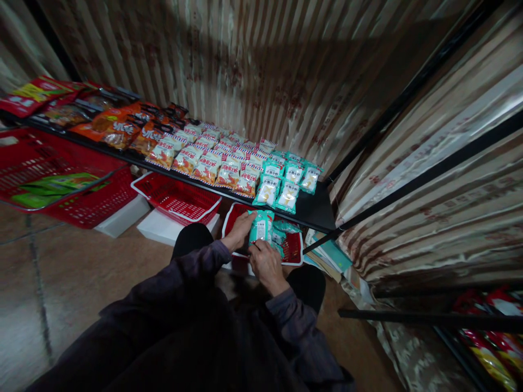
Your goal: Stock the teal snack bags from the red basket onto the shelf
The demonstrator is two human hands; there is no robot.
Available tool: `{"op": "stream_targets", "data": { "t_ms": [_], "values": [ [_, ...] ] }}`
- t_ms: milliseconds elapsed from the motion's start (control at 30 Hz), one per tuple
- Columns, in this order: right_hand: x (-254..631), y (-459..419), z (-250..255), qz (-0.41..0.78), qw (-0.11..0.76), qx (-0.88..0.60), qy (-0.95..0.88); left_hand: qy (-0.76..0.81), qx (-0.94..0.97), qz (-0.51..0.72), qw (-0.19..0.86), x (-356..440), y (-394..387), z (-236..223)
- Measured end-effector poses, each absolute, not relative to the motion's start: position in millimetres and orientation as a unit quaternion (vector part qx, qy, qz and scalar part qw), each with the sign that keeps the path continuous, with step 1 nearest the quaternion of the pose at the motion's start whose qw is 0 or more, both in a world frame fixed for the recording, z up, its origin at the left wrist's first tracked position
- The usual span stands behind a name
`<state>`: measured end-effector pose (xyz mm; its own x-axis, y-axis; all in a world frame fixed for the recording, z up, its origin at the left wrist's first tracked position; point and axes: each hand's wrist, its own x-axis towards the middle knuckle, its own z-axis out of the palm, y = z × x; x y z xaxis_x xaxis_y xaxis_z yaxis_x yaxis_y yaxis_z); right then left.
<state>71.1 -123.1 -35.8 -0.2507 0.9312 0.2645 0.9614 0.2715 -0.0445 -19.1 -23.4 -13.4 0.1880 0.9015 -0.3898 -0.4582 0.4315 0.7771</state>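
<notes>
Between my two hands is a teal snack bag (261, 225), held above a red basket (293, 249) with a white rim. My left hand (240, 231) grips the bag's left side. The fingers of my right hand (266, 262) are closed at its lower edge. More teal snack bags (279, 237) lie in the basket below. On the black shelf (314, 209) just beyond, teal snack bags (287, 194) stand in rows at the right end, beside rows of white-and-orange snack bags (218, 167).
Orange snack bags (122, 132) and red-and-yellow packs (38, 93) fill the shelf's left part. Below it are another red basket (180, 197), a large red basket (73, 209) with green packs, and white boxes (122, 216). Black frame bars (408, 179) and curtains (253, 60) border the shelf.
</notes>
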Motion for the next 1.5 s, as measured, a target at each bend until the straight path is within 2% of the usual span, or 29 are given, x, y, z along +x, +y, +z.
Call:
{"op": "stream_targets", "data": {
  "t_ms": [200,467,567,700,833,967,1167,1500],
  "values": [
    [71.9,-123.4,-39.6,-0.082,0.147,-0.617,-0.769,0.470,0.251,0.476,0.700,-15.9,-16.5,-6.0],
    [74.9,-127.5,-49.4,-0.027,0.291,-0.615,-0.732,0.445,0.255,0.506,0.694,-14.1,-11.8,3.0],
    [77.1,-129.7,-54.9,0.035,0.397,-0.622,-0.674,0.455,0.254,0.510,0.685,-13.9,-10.3,5.4],
    [83.0,-128.5,-66.3,0.188,0.557,-0.645,-0.488,0.456,0.259,0.511,0.682,-13.7,-13.0,7.9],
    [90.8,-124.1,-73.4,0.337,0.654,-0.609,-0.296,0.452,0.255,0.508,0.688,-10.9,-19.7,7.4],
    [94.3,-122.5,-70.7,0.406,0.683,-0.575,-0.197,0.449,0.246,0.502,0.697,-7.1,-22.2,1.5],
    [91.5,-124.0,-63.9,0.443,0.723,-0.516,-0.122,0.448,0.245,0.502,0.698,-4.7,-16.2,-12.1],
    [95.2,-119.4,-72.6,0.430,0.738,-0.518,-0.058,0.458,0.275,0.485,0.693,-12.3,-1.7,-13.0]
  ]
}}
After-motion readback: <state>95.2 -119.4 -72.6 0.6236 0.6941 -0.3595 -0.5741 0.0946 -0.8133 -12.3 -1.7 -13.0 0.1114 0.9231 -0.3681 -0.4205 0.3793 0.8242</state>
